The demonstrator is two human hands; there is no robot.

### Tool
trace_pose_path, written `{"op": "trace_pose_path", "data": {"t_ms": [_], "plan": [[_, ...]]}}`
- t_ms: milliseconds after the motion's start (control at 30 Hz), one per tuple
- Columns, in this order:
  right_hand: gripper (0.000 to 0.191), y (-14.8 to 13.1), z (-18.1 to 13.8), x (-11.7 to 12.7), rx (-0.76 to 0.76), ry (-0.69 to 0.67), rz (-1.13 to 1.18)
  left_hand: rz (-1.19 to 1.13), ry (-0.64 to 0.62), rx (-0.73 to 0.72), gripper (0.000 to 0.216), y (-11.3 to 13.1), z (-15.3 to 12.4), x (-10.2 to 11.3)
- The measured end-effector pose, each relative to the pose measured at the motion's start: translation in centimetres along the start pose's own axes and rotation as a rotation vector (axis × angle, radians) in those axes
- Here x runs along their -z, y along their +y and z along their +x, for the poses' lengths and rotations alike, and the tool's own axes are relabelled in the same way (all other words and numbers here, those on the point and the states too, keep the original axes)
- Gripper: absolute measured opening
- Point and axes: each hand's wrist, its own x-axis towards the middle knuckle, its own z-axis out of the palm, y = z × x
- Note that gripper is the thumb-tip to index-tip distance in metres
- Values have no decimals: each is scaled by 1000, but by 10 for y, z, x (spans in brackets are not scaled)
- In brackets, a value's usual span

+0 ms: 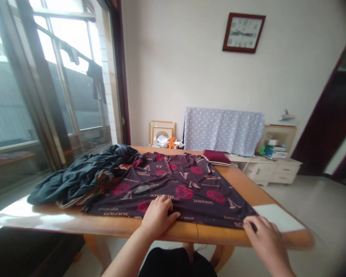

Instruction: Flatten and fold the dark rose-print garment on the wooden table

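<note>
A dark maroon garment [175, 184] printed with red circles and pale lettering lies spread flat on a wooden table [242, 182]. My left hand [158, 215] rests on its near hem at the middle, fingers curled and pinching the cloth edge. My right hand [265, 240] grips the garment's near right corner at the table's front edge, fingers closed on the fabric.
A heap of dark blue-green clothes [80, 175] lies on the table's left. A maroon book [217, 157] sits at the far right edge, a white sheet [278, 217] at the near right corner. A covered unit [223, 130] and low cabinet [271, 169] stand behind; windows are on the left.
</note>
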Motion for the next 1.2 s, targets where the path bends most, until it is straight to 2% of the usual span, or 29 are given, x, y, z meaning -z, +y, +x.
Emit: {"op": "trace_pose_path", "data": {"t_ms": [167, 333, 567, 933, 1067, 1200], "plan": [[28, 20, -2, -18, 13, -14, 28, 34, 26, 38, 24, 0, -14, 5], [35, 26, -4, -21, 4, -42, 38, 116, 52, 95, 25, -7, -31, 15], [37, 22, -5, -19, -19, -38, 37, 211, 122, 195, 26, -35, -57, 33], [38, 5, -2, -5, -80, -43, 26, 235, 172, 249, 30, -71, -92, 59], [39, 0, -2, 1, -73, -56, 27, 203, 191, 240, 27, -67, -97, 61], [39, -3, -3, 4, -72, -60, 9, 104, 132, 155, 25, -44, -84, 54]]}}
